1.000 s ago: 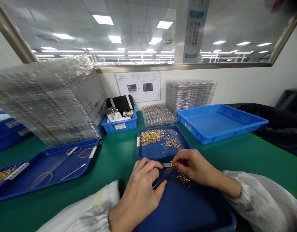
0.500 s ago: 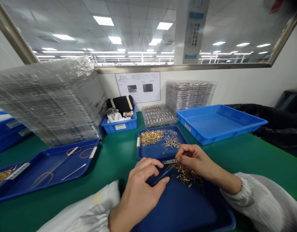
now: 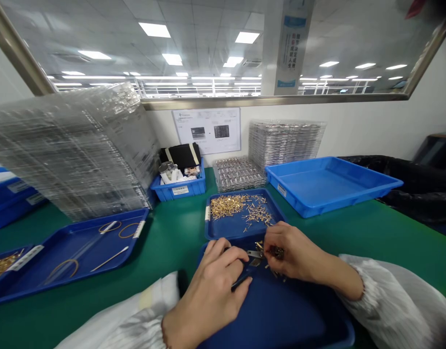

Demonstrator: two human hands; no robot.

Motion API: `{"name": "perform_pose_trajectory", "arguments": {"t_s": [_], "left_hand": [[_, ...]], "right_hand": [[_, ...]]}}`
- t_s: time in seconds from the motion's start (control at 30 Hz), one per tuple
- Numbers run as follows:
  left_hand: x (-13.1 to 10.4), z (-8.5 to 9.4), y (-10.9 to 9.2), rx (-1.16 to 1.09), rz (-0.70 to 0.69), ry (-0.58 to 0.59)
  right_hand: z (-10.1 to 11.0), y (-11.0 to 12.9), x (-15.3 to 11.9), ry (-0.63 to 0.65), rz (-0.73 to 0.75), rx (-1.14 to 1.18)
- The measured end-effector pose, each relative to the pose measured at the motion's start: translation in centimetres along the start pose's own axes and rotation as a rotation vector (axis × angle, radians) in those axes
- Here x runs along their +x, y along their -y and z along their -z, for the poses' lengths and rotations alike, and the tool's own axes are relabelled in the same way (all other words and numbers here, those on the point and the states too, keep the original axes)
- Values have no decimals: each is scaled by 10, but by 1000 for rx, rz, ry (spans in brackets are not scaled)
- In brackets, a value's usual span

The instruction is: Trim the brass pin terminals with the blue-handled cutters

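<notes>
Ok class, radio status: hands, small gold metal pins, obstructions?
Left hand holding dark-handled metal tool. Right hand at gold metal pins, grip unclear. Same hand partly hides them.

Gold pins glinting against the dark blue far tray, and navy again on the tray nearest me! Green tabletop, bright blue on the big tray at right. My tool flashes silver at the tip, dark at the handle. White sleeves on me, a pale yellow band across the left one.
</notes>
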State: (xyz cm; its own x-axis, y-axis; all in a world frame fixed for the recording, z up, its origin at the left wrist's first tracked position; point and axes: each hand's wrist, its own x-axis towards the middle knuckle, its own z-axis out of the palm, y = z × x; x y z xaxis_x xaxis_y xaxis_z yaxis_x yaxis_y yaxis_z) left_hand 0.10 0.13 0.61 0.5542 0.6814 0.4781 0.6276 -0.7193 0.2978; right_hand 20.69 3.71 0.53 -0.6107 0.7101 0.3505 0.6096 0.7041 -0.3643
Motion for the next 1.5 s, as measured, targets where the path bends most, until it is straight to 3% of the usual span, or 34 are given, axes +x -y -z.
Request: {"name": "perform_pose_trajectory", "arguments": {"t_s": [0.17, 0.3, 0.33, 0.37, 0.5, 0.6, 0.83, 1.4, 1.5], "left_hand": [[0, -2, 1, -35, 58, -27], [1, -3, 4, 6, 127, -64], [1, -3, 5, 18, 143, -76], [1, -3, 5, 28, 156, -84], [1, -4, 7, 47, 181, -109], [2, -4, 6, 59, 191, -121], [2, -4, 7, 69, 215, -98], [2, -4, 6, 28, 216, -41], [2, -4, 5, 7, 207, -42]], "right_hand": [[5, 0, 1, 24, -23, 160], [7, -12, 2, -253, -150, 150], [9, -15, 2, -273, -182, 144], [10, -17, 1, -240, -200, 140], [15, -19, -5, 110, -145, 117], [10, -15, -6, 197, -97, 49], [-10, -13, 0, 122, -74, -11], [-3, -7, 0, -61, -262, 238], [-4, -8, 0, -113, -241, 245]]}}
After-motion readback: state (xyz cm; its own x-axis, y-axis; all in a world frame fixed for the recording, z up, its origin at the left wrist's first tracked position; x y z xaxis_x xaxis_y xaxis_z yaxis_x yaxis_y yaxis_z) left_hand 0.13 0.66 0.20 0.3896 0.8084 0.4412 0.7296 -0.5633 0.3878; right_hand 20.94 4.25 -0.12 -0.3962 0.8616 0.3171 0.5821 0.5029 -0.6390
